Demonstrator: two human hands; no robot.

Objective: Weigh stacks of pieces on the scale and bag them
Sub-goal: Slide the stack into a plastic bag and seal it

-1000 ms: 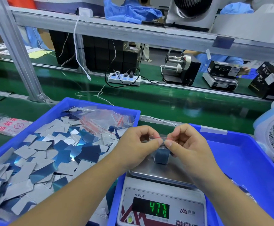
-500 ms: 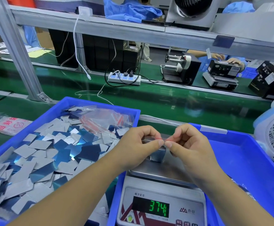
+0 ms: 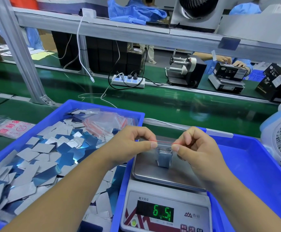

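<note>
Over the green factory bench, my left hand (image 3: 133,144) and right hand (image 3: 195,146) are pinching a clear bag (image 3: 164,154) of stacked pieces by its red seal above the scale (image 3: 166,180).

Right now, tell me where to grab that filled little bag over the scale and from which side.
Take the bag by its red zip strip at the top, coming from above, one pinch at each end. The stack of pieces weighs down the bottom, so the bag hangs upright and the flat top edge is the free part. The left hand and right hand already pinch it this way over the scale.
</note>
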